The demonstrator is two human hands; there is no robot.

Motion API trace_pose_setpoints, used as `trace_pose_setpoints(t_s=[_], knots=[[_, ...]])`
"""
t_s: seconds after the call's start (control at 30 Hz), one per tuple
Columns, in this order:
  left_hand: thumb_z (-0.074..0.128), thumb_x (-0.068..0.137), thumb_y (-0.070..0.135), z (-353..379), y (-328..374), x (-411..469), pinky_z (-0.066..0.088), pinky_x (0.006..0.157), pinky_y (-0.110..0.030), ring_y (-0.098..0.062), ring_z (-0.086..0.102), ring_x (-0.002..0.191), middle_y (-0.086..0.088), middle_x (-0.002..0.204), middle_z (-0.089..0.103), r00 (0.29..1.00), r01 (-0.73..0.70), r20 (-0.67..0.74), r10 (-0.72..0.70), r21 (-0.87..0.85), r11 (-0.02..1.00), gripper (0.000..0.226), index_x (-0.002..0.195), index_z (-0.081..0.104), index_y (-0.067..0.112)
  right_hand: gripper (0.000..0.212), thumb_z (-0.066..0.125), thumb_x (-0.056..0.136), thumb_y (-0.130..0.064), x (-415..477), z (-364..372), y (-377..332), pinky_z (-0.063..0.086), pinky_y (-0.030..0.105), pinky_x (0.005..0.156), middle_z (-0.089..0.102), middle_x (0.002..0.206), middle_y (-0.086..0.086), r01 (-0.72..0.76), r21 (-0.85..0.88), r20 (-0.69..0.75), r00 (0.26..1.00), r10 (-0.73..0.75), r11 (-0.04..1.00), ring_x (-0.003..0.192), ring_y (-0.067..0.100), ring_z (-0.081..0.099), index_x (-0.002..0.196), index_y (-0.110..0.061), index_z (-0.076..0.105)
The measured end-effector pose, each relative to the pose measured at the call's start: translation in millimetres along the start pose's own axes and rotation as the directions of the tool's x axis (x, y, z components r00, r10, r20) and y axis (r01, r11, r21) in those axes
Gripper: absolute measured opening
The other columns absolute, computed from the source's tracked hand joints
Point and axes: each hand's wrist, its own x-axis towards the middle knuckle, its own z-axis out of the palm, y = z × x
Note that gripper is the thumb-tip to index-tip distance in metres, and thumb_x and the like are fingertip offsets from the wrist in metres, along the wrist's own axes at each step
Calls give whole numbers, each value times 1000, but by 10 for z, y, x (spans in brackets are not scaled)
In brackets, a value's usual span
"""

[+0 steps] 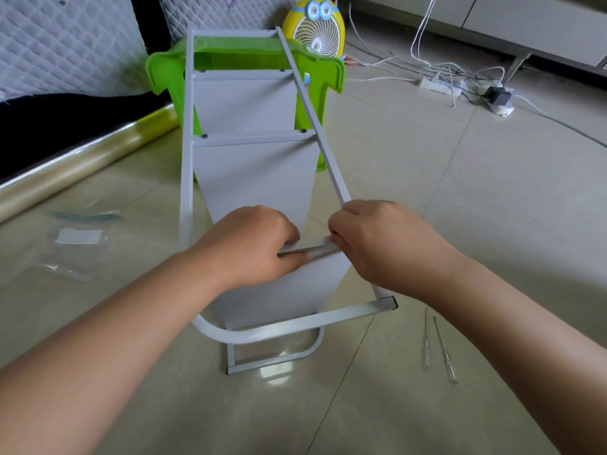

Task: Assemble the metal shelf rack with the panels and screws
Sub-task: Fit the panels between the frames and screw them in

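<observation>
A grey metal shelf rack (pixel 185 165) lies on its side on the tiled floor, its far end leaning on a green plastic stool (pixel 325 77). Two grey panels (pixel 249 103) sit fixed between the side frames further away. A third panel (pixel 276 290) is nearest me. My left hand (pixel 249 244) grips the top edge of this near panel. My right hand (pixel 381 244) pinches the same edge where it meets the right frame rail (pixel 315 119). What is under its fingertips is hidden.
Two screwdrivers (pixel 440 346) lie on the floor at the lower right. Clear plastic bags (pixel 75 241) lie on the left. A shiny foil roll (pixel 75 165) runs along the left. A yellow fan (pixel 315 24), a power strip (pixel 437 85) and cables are at the back.
</observation>
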Motion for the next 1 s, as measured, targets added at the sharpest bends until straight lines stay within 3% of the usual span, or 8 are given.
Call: trace_pose_setpoints(t_s=[0.13,0.2,0.23,0.27,0.37,0.57,0.7,1.0], knots=[[46,88,46,-5,5,4,31,59,-31,-27,50,72,-9,70,50,1000,-3,10,2,11,1000,43,61,40,12,62,81,35,11,47,23,15,2,10,41,23,53,-1,20,0,20,1000,-20,1000,38,18,19,55,-15,28],[46,87,46,-5,3,2,32,59,-32,-27,51,73,-10,71,51,1000,4,6,-4,13,1000,44,63,44,10,49,80,45,9,57,21,-32,13,15,34,32,52,5,7,-13,40,999,-7,1000,37,23,30,54,-13,37],[46,88,47,-1,6,3,32,60,-32,-27,52,74,-10,73,53,1000,4,3,-4,17,1000,44,67,51,8,30,75,60,5,82,3,-40,28,23,36,44,59,8,-22,-40,88,996,25,999,46,27,45,61,-9,48],[47,88,47,1,7,3,32,60,-32,-26,52,75,-11,74,55,1000,4,0,-4,19,1000,44,72,55,6,9,65,78,-3,115,-40,-35,40,31,49,54,74,9,-66,-55,150,986,73,996,64,29,55,75,-6,56],[47,87,46,11,13,-7,34,60,-32,-27,53,74,-12,74,55,1000,8,-6,-8,1,1000,45,73,57,4,23,40,97,-20,122,-99,41,45,35,75,58,93,9,-186,46,275,947,166,981,88,27,56,98,-5,58],[48,87,47,23,-9,5,41,67,-34,-27,55,79,-13,79,58,1000,6,13,-6,-10,1000,45,79,60,4,23,49,93,-22,-1,-72,114,40,32,67,54,75,5,-235,241,174,965,196,942,70,18,45,91,-3,64],[47,88,46,12,-12,8,39,65,-33,-27,54,78,-13,79,58,1000,0,17,0,-2,1000,45,77,58,4,30,44,83,-19,-71,-63,163,41,28,53,52,65,1,-101,265,51,995,90,959,57,16,44,81,-1,68],[47,88,47,15,-5,6,30,60,-31,-26,51,74,-13,76,54,1000,-4,6,4,14,1000,44,70,51,7,20,56,76,-16,-26,-161,177,46,30,52,58,70,4,-33,281,99,995,5,959,57,12,45,84,-2,68]])
